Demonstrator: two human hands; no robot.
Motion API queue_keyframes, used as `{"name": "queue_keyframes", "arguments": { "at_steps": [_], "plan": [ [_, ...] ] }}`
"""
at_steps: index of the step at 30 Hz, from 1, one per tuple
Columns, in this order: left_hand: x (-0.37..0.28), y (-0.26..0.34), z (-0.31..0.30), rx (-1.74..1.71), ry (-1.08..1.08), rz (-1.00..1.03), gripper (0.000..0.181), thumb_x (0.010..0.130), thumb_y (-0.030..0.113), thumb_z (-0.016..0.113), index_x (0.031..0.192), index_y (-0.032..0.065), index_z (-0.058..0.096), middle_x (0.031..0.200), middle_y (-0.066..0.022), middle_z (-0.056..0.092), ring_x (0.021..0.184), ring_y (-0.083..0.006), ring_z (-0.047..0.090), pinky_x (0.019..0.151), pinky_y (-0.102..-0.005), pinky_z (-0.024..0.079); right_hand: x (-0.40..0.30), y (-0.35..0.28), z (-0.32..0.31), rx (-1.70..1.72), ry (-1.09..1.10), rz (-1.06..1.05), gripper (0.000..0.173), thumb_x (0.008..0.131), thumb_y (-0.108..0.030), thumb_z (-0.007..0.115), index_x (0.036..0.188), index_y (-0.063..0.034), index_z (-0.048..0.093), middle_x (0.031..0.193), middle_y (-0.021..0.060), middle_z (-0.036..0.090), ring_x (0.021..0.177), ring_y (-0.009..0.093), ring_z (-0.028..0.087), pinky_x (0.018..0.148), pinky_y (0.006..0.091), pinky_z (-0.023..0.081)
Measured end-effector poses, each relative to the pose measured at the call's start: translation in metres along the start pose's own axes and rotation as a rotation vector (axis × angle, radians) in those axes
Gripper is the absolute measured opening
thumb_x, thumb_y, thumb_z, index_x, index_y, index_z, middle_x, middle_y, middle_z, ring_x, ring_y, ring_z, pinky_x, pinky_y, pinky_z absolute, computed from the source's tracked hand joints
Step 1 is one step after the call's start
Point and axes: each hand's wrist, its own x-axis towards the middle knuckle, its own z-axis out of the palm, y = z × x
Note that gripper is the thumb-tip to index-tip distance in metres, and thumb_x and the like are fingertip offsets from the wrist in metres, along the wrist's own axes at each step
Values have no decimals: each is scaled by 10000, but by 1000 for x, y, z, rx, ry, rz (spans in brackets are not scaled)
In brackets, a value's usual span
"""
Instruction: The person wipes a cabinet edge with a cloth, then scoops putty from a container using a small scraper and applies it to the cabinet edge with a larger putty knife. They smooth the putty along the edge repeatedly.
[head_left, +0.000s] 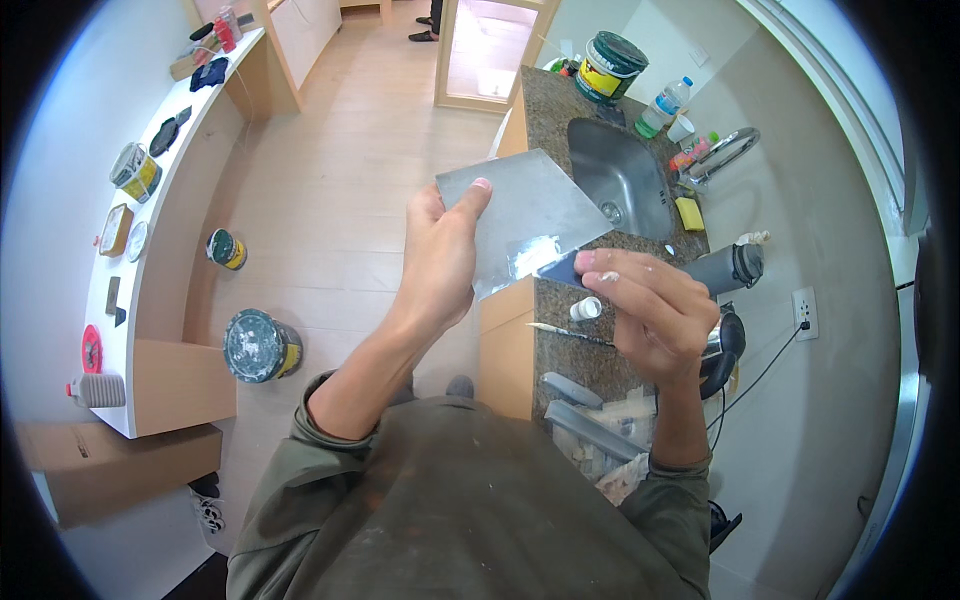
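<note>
My left hand (441, 244) grips a flat grey square plate (529, 195), thumb on its upper face. A wet-looking or glossy patch (536, 255) shines near the plate's lower edge. In my right hand (656, 311) a small dark blue flat spreader (561, 273) is pinched, its visible corner at the plate's lower edge; my fingers cover the rest. White smears mark those fingertips. Below the spreader, a small white container (585, 308) and a thin paintbrush (562, 330) lie on the speckled stone counter (551, 356).
Beyond the plate are a steel sink (619, 180), a curved tap (724, 154), a yellow sponge (689, 214) and a plastic bottle (664, 107). A kettle (724, 349) stands right. Paint buckets (259, 345) occupy the floor left, beside a white shelf (161, 217). A person's feet (424, 35) show far off.
</note>
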Motion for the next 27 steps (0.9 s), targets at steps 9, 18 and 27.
{"name": "queue_keyframes", "arguments": {
  "at_steps": [9, 18, 27],
  "plan": [
    [6, -11, -7, 120, -54, 105, 222, 949, 120, 559, 1011, -93, 564, 919, -140, 639, 735, -170, 651, 585, -296, 540, 14, 3, 5, 61, -147, 126, 298, 626, 205, 587, 861, 42, 671, 841, 145, 717, 789, 275, 725, 730, 330, 590],
    [7, -4, -8, -46, 8, -37, 202, 940, 129, 565, 963, -70, 593, 854, -124, 643, 685, -161, 644, 571, -288, 536, -2, 0, 14, 2, 2, 50, 235, 707, 140, 630, 917, 53, 689, 938, 179, 719, 907, 313, 719, 807, 384, 598],
    [8, 6, -16, -15, -15, 20, 184, 970, 96, 523, 999, -80, 568, 938, -136, 643, 785, -158, 640, 655, -289, 530, -23, -6, 19, 35, 75, -11, 246, 701, 98, 637, 939, 69, 694, 954, 200, 713, 921, 339, 714, 833, 413, 598]
  ]
}}
